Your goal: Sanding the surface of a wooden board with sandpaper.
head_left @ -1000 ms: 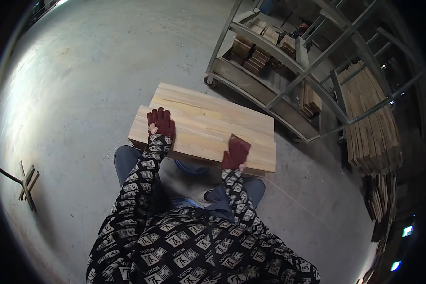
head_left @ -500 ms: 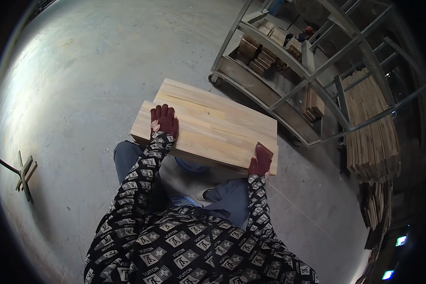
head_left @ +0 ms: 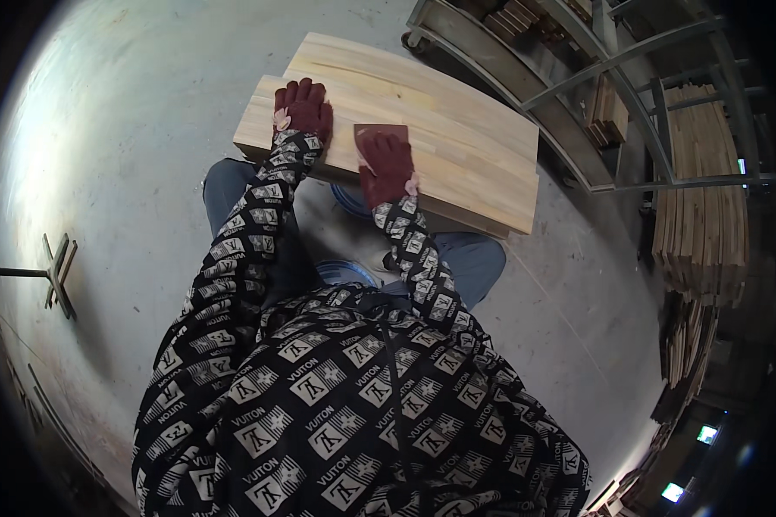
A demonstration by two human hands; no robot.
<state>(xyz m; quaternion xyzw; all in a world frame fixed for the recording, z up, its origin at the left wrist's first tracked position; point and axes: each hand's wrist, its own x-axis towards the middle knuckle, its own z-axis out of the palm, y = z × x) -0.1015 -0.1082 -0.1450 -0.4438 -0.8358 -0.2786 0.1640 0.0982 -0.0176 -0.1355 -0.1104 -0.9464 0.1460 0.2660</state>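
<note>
Two pale wooden panels lie one against the other in front of me, slightly offset: a near panel [head_left: 470,177] and a far panel [head_left: 362,60]. On the left end of the near one rests my left hand [head_left: 303,110] in a dark red glove, flat with its fingers stretched out. My right hand [head_left: 388,168], gloved alike, is at the near edge around the panel's middle. It presses a piece of brownish-red sandpaper [head_left: 381,130] on the wood, and a corner of the sheet sticks out past the fingers.
A metal rack on wheels [head_left: 569,95] holding wooden pieces stands at the far right. Beyond it are tall stacks of boards [head_left: 703,207]. Blue round containers [head_left: 347,273] show between my legs and under the panels. A metal stand with crossed feet [head_left: 58,274] is on the floor at left.
My right hand has swept left along the near panel with the sandpaper, from its right end toward the middle. My left hand stays flat on the left end. The view has shifted.
</note>
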